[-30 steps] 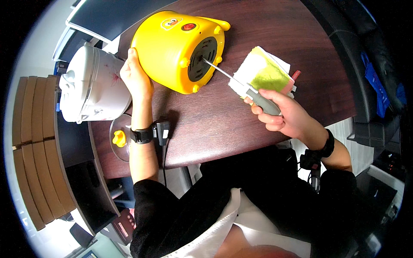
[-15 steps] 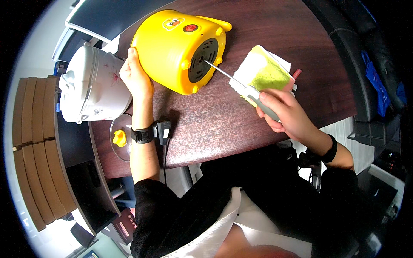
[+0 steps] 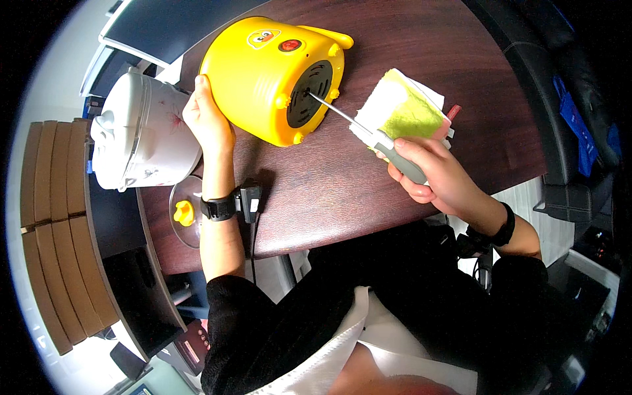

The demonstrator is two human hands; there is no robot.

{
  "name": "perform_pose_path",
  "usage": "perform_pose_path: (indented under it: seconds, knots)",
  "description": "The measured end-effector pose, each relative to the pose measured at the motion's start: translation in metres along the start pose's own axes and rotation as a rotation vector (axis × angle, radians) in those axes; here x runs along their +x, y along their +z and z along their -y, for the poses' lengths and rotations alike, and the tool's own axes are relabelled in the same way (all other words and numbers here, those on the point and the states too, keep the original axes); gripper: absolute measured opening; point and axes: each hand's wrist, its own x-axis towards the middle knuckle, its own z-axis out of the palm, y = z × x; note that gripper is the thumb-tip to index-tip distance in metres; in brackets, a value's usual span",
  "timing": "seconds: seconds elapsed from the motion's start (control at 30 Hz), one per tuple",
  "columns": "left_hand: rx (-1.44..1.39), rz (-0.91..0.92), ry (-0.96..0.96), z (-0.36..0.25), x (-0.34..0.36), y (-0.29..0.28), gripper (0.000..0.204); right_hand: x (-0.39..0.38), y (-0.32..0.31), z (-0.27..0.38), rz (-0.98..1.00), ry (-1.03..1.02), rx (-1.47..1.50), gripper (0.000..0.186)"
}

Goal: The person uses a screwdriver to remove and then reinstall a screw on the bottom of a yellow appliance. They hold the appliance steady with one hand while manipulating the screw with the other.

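A yellow electric pot (image 3: pixel 253 79) with a cartoon face and a red switch lies tipped on its side on the desk, its vented black base (image 3: pixel 309 105) turned toward me. My left hand (image 3: pixel 209 125) grips the pot's left end, thumb on top, the other fingers partly hidden. In my right hand (image 3: pixel 428 168) is a screwdriver (image 3: pixel 400 158) with a grey handle, fingers closed around it. Its metal shaft points up and left, the tip at the middle of the base; whether it sits in a screw is too small to tell.
A folded white and green cloth (image 3: pixel 411 112) lies right of the pot. To the left stand a white rice cooker (image 3: pixel 148 131) and a glass lid (image 3: pixel 176 227) with a yellow duck-shaped knob (image 3: pixel 184 212). Brown cardboard boxes (image 3: pixel 59 263) are stacked beyond the dark wooden desk (image 3: pixel 316 217).
The screwdriver and my right hand have shifted slightly left, its tip moving nearer the middle of the base. My left hand and the pot have hardly moved.
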Motion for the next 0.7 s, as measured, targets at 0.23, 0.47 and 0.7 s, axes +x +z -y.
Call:
perform_pose_path:
  seconds: [0.23,0.47,0.7]
  knots:
    - [0.015,0.007,0.002,0.0,0.0,-0.002,0.033,0.001,0.0,0.0,0.03,0.013,0.072,0.034]
    - [-0.018,-0.016,0.002,-0.001,0.0,0.001,0.033,0.004,-0.004,0.002,0.05,0.018,0.034,0.03]
    - [0.032,0.012,0.004,0.0,-0.001,0.0,0.033,0.006,-0.002,-0.017,-0.1,-0.354,-0.449,0.017]
